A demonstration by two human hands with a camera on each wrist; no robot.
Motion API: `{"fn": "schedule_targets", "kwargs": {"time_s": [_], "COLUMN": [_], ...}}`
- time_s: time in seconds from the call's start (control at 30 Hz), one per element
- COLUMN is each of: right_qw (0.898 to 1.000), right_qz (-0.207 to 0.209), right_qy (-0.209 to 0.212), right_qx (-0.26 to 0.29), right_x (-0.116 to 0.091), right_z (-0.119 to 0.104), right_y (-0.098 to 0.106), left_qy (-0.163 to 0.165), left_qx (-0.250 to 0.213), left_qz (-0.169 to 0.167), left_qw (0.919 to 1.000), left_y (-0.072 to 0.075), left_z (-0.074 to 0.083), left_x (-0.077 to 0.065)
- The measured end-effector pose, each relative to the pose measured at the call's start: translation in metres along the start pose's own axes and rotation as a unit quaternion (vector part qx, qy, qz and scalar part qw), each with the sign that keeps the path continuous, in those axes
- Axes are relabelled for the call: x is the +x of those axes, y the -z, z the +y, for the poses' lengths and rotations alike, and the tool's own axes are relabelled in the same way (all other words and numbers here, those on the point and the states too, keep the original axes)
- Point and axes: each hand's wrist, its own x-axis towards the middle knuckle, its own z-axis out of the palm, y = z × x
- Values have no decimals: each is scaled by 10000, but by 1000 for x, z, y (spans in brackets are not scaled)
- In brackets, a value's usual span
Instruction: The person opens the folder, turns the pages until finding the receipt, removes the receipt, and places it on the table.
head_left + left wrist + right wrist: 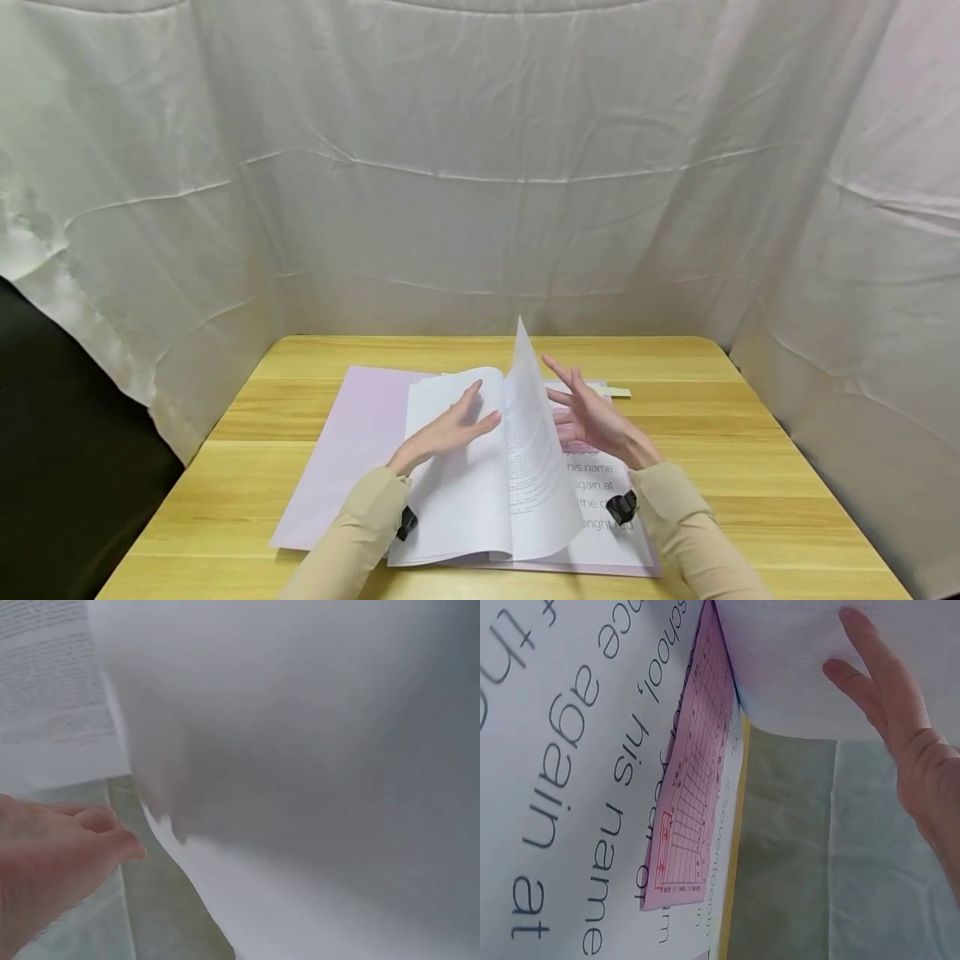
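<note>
A stack of bound white sheets lies open on a lilac folder (348, 450). One printed sheet (536, 475) stands nearly upright at the middle, its far corner highest. My left hand (450, 429) is over the left-hand page (446, 517), fingers extended; contact with the paper cannot be made out. On the other side of the raised sheet, my right hand (596, 421) has its fingers spread. In the right wrist view its fingertips (855, 622) are against or very near that sheet. A pink printed slip (694, 787) lies on the large-print page (577, 772).
The papers rest on a wooden table (247, 467). A pale yellow strip (618, 392) sticks out at the stack's far right corner. Light grey cloth (480, 225) hangs behind the table and on both sides. Something black (67, 433) stands at the left.
</note>
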Motion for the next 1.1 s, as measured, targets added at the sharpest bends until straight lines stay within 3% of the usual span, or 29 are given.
{"fn": "schedule_targets", "kwargs": {"time_s": [0.2, 0.33, 0.57, 0.8, 0.97, 1.1], "right_qw": [9998, 9996, 9994, 9993, 9989, 9987], "right_qz": [-74, 10, -49, -65, -77, -51], "right_qy": [-85, -171, -206, -284, -421, -489], "right_qx": [138, 236, 283, 228, 194, 141], "right_x": [2, 4, 6, 8, 8, 6], "right_z": [-2, -3, -2, 0, 4, 7], "right_y": [-5, -6, -8, -10, -11, -12], "left_qy": [-513, -659, -585, -707, -504, -282], "left_qx": [-681, -1072, -1506, -1683, -1895, -2235], "left_qz": [-191, -231, -89, 171, 305, 600], "left_qw": [9962, 9918, 9868, 9830, 9801, 9725], "left_y": [-2, -3, -5, -6, -5, -3], "left_z": [13, 18, 23, 23, 22, 19], "left_x": [1, 2, 2, 5, 3, 2]}}
